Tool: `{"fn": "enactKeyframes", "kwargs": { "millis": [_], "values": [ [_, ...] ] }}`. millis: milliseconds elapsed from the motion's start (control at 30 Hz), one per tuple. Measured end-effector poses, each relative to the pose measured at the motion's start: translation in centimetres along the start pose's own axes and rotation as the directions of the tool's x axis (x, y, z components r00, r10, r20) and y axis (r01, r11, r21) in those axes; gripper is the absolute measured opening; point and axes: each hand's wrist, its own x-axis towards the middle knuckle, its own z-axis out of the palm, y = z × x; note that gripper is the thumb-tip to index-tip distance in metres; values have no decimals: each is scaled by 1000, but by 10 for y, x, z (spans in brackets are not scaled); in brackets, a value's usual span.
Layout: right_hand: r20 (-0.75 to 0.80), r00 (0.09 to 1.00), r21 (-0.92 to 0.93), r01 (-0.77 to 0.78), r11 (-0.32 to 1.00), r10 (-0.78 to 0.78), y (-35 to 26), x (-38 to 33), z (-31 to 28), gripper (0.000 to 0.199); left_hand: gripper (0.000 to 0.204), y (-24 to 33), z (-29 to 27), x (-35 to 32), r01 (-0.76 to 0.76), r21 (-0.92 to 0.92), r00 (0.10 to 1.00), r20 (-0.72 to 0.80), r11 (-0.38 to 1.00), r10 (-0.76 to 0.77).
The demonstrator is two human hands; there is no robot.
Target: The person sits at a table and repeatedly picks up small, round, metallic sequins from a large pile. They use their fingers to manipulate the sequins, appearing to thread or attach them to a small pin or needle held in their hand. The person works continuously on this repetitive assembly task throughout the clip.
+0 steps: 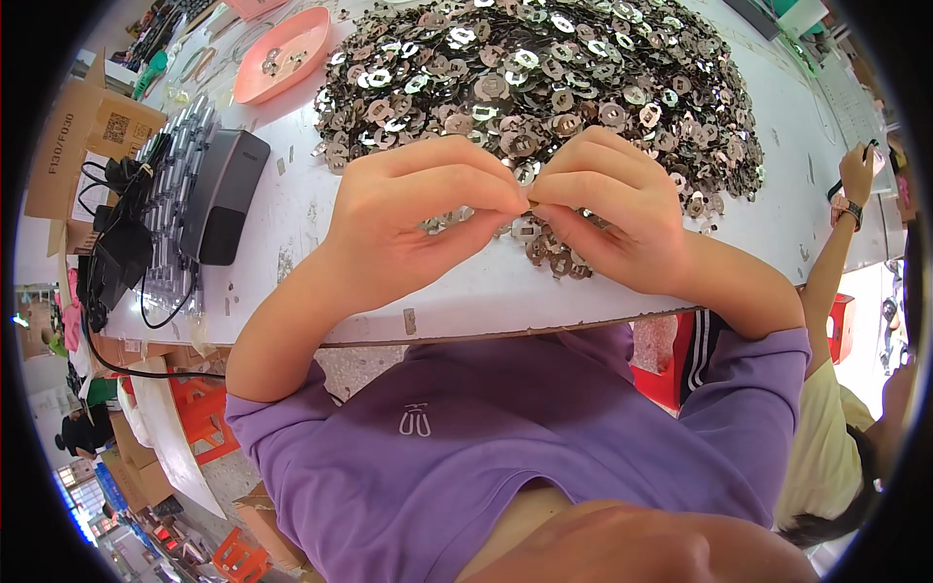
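White and scuffed, the tabletop (447, 313) curves across the view, its brown near edge running just in front of the person's purple shirt (544, 408). Above that edge, the left hand (403, 219) and the right hand (627, 214) meet at their fingertips, each with thumb and forefinger pressed together. Between them is pinched a small piece (531, 203), nearly covered by the fingers; only a tiny yellowish-brown glint shows, so its shape cannot be told.

Just beneath the right hand, a loose cluster of flat metal parts (556, 255) trails toward the near edge. Behind both hands it joins a broad, thick pile (544, 87) of similar parts: thin, roundish discs with cut-out middles, many with small tabs. Some flash bright silver, others look dull grey or nearly black, and they overlap at every angle.

Left of the pile lie a dark grey box (226, 194), silvery tubes (180, 160) and tangled black cables (121, 233), with a cardboard box (73, 146) beside them. Farther back, a pink tray (311, 34) holds a few metal bits. Off to the right, another person in a yellow top (826, 447) reaches an arm along the table.
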Motion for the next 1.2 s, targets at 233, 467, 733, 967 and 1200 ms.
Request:
{"fn": "enactKeyframes", "kwargs": {
  "millis": [233, 467, 733, 967, 1200],
  "values": [
    [-1, 1000, -35, 22, 999, -22, 0, -1, 0, 18, 16, 0, 1, 0, -11, 2, 1000, 5, 1000, 11],
    [-5, 1000, -50, 24, 998, -24, 0, -3, 2, 17, 18, 0, 1, -1, -40, 41, 999, 8, 998, 40],
    [331, 845, 494, -534, 686, 419, -6, -1, -8, 7, 27, -5, -9, 4, -445, 370, 895, 159, 816, 416],
    [539, 704, 659, -695, 288, 463, -7, 2, -8, 14, 17, 0, -2, 2, -174, 225, 984, 19, 959, 174],
    [20, 989, 143, -151, 978, 150, -4, 3, -3, 12, 7, -3, 0, -2, 158, -135, 987, 3, 978, -159]
  ]
}}
